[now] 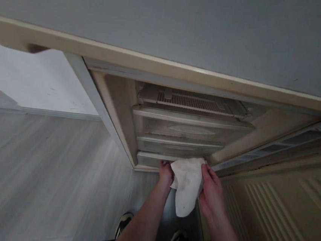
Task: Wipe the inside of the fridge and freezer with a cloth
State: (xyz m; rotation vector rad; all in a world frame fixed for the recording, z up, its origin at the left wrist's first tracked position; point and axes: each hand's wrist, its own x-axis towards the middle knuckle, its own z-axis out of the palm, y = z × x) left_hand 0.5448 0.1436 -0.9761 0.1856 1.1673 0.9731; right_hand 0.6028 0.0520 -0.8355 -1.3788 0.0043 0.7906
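Note:
A white cloth [190, 184] hangs in loose folds between my hands, low in front of an open freezer compartment. My left hand [166, 173] is closed at the cloth's left edge, next to the bottom drawer [151, 160]; some of its fingers are hidden. On the other side, my right hand [212, 192] grips the upper right edge of the cloth. Above the cloth are a middle drawer [179, 149] and an upper drawer [190, 129], both pushed in. A white slatted shelf [192, 101] lies over them.
The grey top of the appliance [169, 26] juts across the upper view. On the right stands the open door [277, 207], with a ribbed panel, close to my right arm. Grey wood-look floor [85, 189] extends left; my shoes [123, 223] are below.

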